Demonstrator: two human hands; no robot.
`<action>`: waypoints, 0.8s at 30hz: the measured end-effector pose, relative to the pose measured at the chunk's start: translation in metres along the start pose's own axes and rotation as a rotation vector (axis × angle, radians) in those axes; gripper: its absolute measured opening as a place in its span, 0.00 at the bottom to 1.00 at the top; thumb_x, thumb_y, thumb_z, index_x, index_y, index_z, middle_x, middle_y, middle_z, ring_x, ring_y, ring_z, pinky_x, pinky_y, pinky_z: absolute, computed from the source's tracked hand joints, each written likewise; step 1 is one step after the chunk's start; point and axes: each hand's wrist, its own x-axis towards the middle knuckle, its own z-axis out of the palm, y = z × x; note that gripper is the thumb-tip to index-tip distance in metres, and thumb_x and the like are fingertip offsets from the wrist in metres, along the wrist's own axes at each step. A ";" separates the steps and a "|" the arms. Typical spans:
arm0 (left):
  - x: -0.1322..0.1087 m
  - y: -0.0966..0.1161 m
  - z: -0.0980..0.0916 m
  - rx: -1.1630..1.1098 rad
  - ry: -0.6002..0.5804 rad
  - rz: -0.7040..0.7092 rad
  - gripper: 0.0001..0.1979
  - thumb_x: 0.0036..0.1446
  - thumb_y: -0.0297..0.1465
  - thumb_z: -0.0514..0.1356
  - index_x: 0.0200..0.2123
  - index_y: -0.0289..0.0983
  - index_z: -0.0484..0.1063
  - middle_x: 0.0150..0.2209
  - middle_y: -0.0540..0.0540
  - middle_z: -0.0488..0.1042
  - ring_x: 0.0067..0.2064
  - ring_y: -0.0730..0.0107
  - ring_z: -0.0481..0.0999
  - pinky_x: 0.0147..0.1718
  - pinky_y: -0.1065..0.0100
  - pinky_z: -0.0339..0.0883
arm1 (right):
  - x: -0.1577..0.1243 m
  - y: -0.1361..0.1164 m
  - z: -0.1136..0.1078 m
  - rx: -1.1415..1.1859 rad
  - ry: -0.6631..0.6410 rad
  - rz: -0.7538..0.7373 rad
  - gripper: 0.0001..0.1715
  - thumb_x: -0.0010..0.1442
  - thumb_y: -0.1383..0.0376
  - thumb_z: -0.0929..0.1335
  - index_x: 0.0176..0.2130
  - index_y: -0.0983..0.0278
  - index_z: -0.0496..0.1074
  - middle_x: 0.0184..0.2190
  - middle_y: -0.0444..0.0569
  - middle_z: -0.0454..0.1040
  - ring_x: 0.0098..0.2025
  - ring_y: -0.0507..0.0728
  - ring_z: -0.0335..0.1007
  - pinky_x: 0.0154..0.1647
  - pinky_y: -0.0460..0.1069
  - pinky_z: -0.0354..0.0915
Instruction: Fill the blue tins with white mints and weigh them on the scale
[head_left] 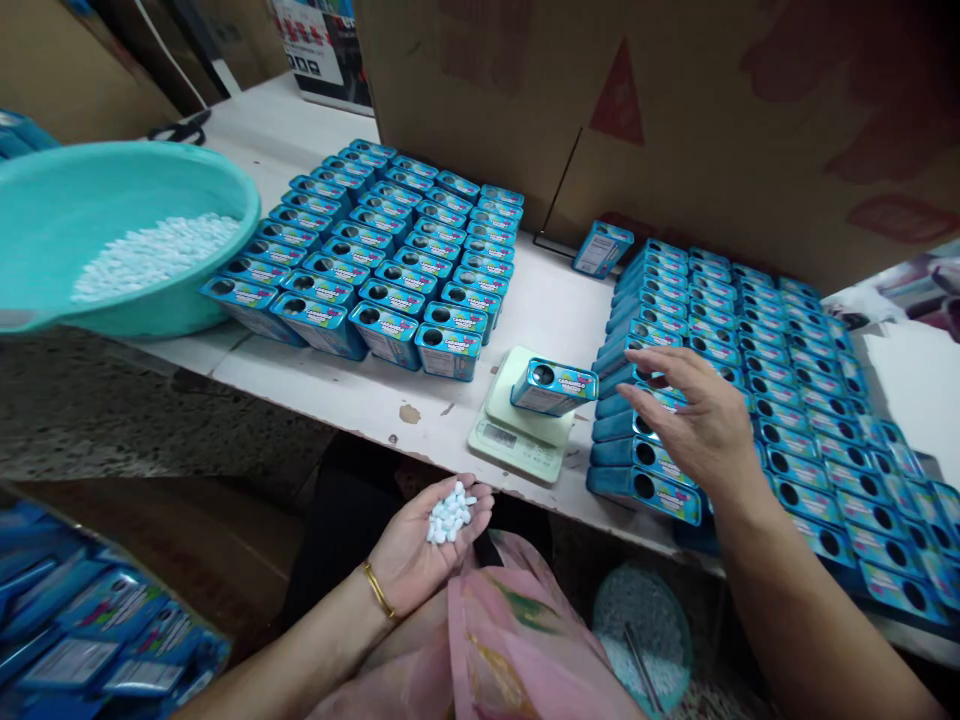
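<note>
The step in hand looked like adjusting one tin's fill by weight. That tin (555,388) stood on a pale scale (534,462) at the near edge of the surface (551,300), its round opening uppermost; how full it was, and what the display read, could not be made out. The left grip (409,560) was palm up just off the near edge, fingers loosely cupped and not closed, with small pale sweets (450,515) resting in it. The right grip (697,420) hung open and bare just right of the tin, thumb and fingers parted, over the right block of tins (795,385). The left block of tins (386,335) stood between the scale and the bowl (67,200) at the surface's left end.

The next move probably called for a small pinch: the right grip taking a few sweets from the level palm to the opening, or, if the weight was right, lifting the tin away by its sides.
</note>
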 end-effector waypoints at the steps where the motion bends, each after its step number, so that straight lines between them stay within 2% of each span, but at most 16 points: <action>1: -0.001 0.001 -0.001 -0.006 0.007 0.009 0.11 0.51 0.25 0.55 0.40 0.29 0.67 0.37 0.37 0.73 0.40 0.63 0.73 0.40 0.64 0.68 | 0.000 0.001 0.002 -0.013 -0.041 -0.020 0.20 0.52 0.63 0.66 0.46 0.60 0.65 0.45 0.50 0.66 0.46 0.58 0.63 0.44 0.54 0.62; 5: -0.006 0.006 -0.004 -0.027 0.042 0.048 0.10 0.51 0.24 0.54 0.39 0.29 0.67 0.36 0.37 0.74 0.39 0.64 0.74 0.40 0.65 0.69 | 0.007 -0.002 0.014 -0.083 -0.196 -0.127 0.32 0.49 0.59 0.68 0.52 0.60 0.58 0.49 0.53 0.60 0.51 0.62 0.56 0.49 0.59 0.57; 11: -0.012 0.013 -0.015 -0.067 0.104 0.116 0.09 0.50 0.22 0.55 0.37 0.29 0.68 0.35 0.38 0.74 0.40 0.64 0.73 0.40 0.64 0.69 | 0.019 -0.012 0.032 -0.185 -0.333 -0.183 0.36 0.47 0.57 0.69 0.53 0.62 0.55 0.49 0.54 0.60 0.49 0.62 0.57 0.46 0.57 0.58; 16: -0.017 0.022 -0.017 -0.104 0.132 0.142 0.11 0.50 0.22 0.55 0.39 0.30 0.67 0.35 0.38 0.74 0.40 0.65 0.74 0.40 0.64 0.69 | 0.028 -0.010 0.045 -0.178 -0.411 -0.169 0.24 0.52 0.63 0.65 0.49 0.61 0.59 0.41 0.49 0.66 0.43 0.57 0.62 0.42 0.51 0.60; 18: -0.019 0.026 -0.016 -0.139 0.161 0.129 0.11 0.50 0.22 0.54 0.39 0.30 0.67 0.34 0.39 0.74 0.39 0.64 0.74 0.40 0.63 0.69 | 0.045 -0.001 0.049 -0.180 -0.395 -0.165 0.22 0.53 0.65 0.64 0.49 0.61 0.60 0.39 0.49 0.66 0.42 0.56 0.63 0.41 0.49 0.59; 20: -0.019 0.031 -0.013 -0.177 0.203 0.122 0.12 0.51 0.22 0.53 0.40 0.31 0.67 0.33 0.41 0.75 0.38 0.63 0.74 0.38 0.62 0.71 | 0.075 0.013 0.053 -0.208 -0.347 -0.124 0.24 0.53 0.65 0.64 0.50 0.62 0.60 0.41 0.49 0.67 0.43 0.56 0.63 0.42 0.49 0.58; 24: -0.014 0.045 -0.009 -0.202 0.273 0.160 0.15 0.50 0.25 0.54 0.44 0.33 0.67 0.32 0.42 0.75 0.37 0.61 0.75 0.36 0.64 0.72 | 0.160 0.049 0.075 -0.279 -0.254 0.055 0.24 0.52 0.64 0.65 0.49 0.62 0.59 0.44 0.50 0.66 0.45 0.57 0.62 0.41 0.49 0.57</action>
